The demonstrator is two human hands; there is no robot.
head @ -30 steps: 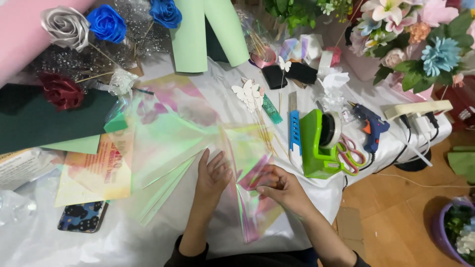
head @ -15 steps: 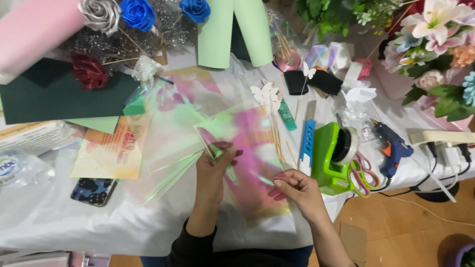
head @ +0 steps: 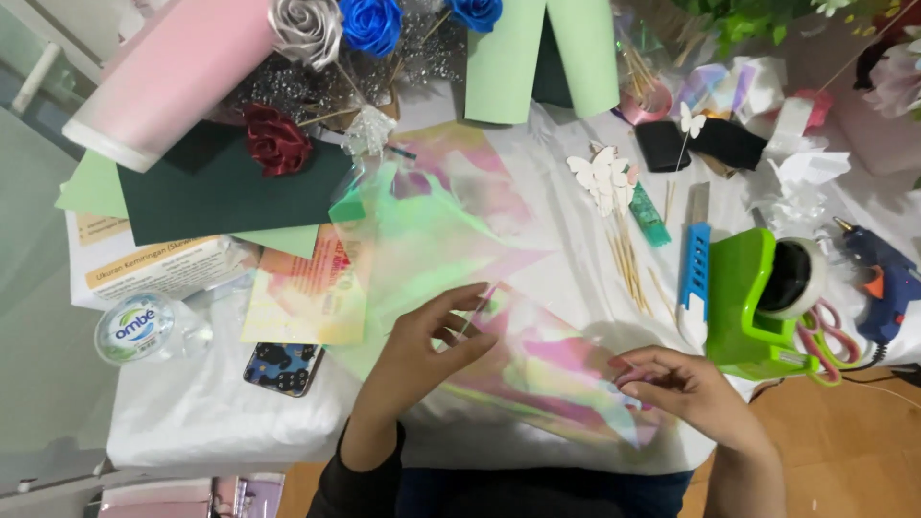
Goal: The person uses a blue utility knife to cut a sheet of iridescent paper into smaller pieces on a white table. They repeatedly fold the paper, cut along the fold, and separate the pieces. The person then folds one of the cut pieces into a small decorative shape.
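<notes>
Two hands on one iridescent cellophane sheet (head: pixel 547 369) lying on the white-covered worktop (head: pixel 192 412), near its front edge. The left hand (head: pixel 422 350) pinches the sheet's upper corner with curled fingers; the right hand (head: pixel 686 388) pinches its lower right edge. The sheet shimmers pink, green and yellow, see-through, its long axis running upper left to lower right. One green tape dispenser (head: pixel 753 302) stands just beyond the right hand.

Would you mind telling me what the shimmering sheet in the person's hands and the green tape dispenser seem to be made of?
Shimmering sheet: likely thin iridescent plastic film; see-through, with pink-green sheen, held by left hand and right hand.
Green tape dispenser: probably moulded plastic; smooth, glossy, uniformly coloured.
</notes>
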